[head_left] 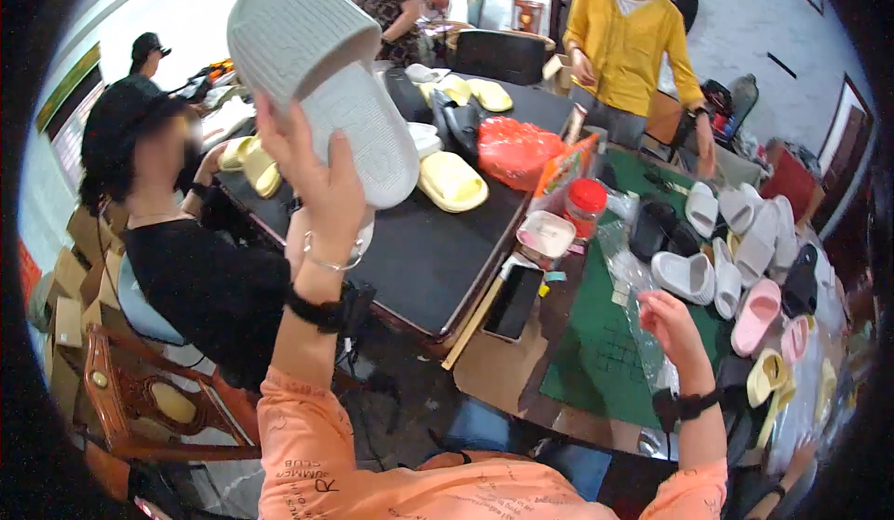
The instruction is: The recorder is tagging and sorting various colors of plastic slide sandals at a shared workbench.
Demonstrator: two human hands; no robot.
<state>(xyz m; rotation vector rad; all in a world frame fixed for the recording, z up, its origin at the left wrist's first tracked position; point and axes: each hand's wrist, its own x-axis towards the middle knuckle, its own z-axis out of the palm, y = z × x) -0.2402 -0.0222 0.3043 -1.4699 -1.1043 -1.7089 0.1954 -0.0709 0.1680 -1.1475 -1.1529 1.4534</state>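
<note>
My left hand at upper left, thumb and fingers pinching grey slipper, my right hand right of centre, fingers half-curled over green mat

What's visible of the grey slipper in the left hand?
The grey slipper looks like moulded foam or rubber: a broad ribbed strap, a finely textured footbed, a rounded heel. It is held up, tilted, in front of the black table, strap toward the picture's upper left, heel toward lower right. The left hand grips its edge.
</note>
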